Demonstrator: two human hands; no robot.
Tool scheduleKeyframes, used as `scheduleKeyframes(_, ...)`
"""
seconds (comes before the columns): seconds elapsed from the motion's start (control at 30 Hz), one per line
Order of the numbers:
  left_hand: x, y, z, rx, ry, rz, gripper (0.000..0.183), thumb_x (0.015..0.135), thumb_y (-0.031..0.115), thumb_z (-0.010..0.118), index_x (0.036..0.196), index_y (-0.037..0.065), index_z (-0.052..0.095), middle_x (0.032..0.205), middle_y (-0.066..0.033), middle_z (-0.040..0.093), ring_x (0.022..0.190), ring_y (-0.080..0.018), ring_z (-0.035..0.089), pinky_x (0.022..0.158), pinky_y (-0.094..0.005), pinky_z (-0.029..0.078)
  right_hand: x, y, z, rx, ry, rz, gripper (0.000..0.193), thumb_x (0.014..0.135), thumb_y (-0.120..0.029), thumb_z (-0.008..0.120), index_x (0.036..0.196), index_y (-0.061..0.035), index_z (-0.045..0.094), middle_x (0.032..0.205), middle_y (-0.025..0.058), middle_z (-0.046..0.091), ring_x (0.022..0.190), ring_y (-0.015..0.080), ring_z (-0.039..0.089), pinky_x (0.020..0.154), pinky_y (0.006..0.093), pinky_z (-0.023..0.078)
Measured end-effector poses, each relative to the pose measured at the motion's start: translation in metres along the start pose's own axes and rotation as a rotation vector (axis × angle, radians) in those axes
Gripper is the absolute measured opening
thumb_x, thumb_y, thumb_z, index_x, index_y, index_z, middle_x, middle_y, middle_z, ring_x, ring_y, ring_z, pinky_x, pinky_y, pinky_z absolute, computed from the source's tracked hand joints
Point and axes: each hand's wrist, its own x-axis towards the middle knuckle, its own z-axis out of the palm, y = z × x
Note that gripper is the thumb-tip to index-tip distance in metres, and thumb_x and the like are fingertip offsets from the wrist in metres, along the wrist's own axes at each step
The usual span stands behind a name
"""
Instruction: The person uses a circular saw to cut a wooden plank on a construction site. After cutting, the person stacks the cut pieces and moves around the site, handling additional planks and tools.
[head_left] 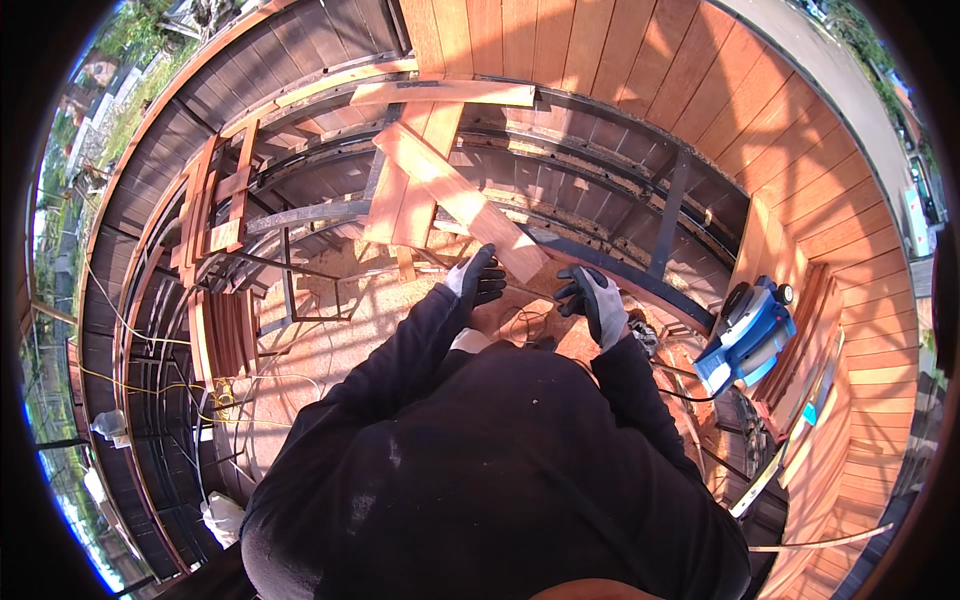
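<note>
A loose reddish wooden board (455, 195) lies slantwise in front of me, its near end between my two hands. My left hand (477, 277), in a light glove with a dark palm, is beside that end, fingers apart and holding nothing I can see. My right hand (596, 303), gloved alike, is just right of the board's end, its fingers loosely curved and apart. Neither hand visibly grips the board. Under the board are wider planks (405, 215), and a narrow strip (440, 93) crosses them at the far end.
A blue power tool (748, 340) with a black cord rests at right by stacked boards. Curved dark metal framing (668, 215) arcs ahead, with finished planking (800, 150) beyond. More boards stand at left (215, 335). Sawdust covers the floor (290, 400), with yellow cord (222, 395) at left.
</note>
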Motion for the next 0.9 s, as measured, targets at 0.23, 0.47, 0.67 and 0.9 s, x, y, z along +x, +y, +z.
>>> scheduleKeyframes(0.23, -0.006, -0.002, 0.015, 0.068, -0.132, 0.295, 0.034, 0.093, 0.026, 0.068, 0.114, 0.001, 0.062, 0.101, -0.0106, 0.068, 0.088, -0.0191, 0.068, 0.079, -0.0306, 0.057, 0.006, 0.007, 0.019, -0.106, -0.150, -0.085, 0.036, 0.100, -0.026, 0.055, 0.125, -0.0001, 0.057, 0.107, 0.0120, 0.063, 0.088, 0.0215, 0.068, 0.071, 0.0308, 0.056)
scheduleKeyframes(0.47, -0.049, -0.018, 0.056, 0.412, -0.421, 0.153, 0.034, 0.095, 0.018, 0.064, 0.123, 0.001, 0.058, 0.109, -0.0093, 0.067, 0.095, -0.0187, 0.066, 0.082, -0.0301, 0.054, -0.057, -0.001, -0.012, -0.425, -0.082, -0.209, 0.041, 0.092, -0.037, 0.064, 0.108, 0.0012, 0.064, 0.093, 0.0139, 0.067, 0.087, 0.0215, 0.062, 0.077, 0.0332, 0.048)
scheduleKeyframes(0.67, 0.002, -0.042, 0.136, 0.179, -0.485, 0.025, 0.045, 0.096, 0.035, 0.056, 0.127, 0.002, 0.054, 0.113, -0.0115, 0.063, 0.103, -0.0217, 0.061, 0.089, -0.0351, 0.051, -0.092, 0.026, -0.029, -0.304, 0.344, -0.323, 0.025, 0.094, -0.022, 0.065, 0.101, 0.0026, 0.063, 0.085, 0.0063, 0.066, 0.078, 0.0118, 0.059, 0.071, 0.0285, 0.048)
scheduleKeyframes(0.9, 0.038, -0.060, 0.210, 0.477, -0.364, 0.239, 0.060, 0.096, 0.052, 0.051, 0.122, -0.001, 0.056, 0.103, -0.0127, 0.064, 0.090, -0.0216, 0.061, 0.079, -0.0362, 0.050, -0.111, 0.013, -0.054, -0.606, 0.546, -0.304, 0.028, 0.095, -0.023, 0.064, 0.104, 0.0033, 0.062, 0.080, 0.0077, 0.065, 0.071, 0.0138, 0.060, 0.067, 0.0298, 0.050)
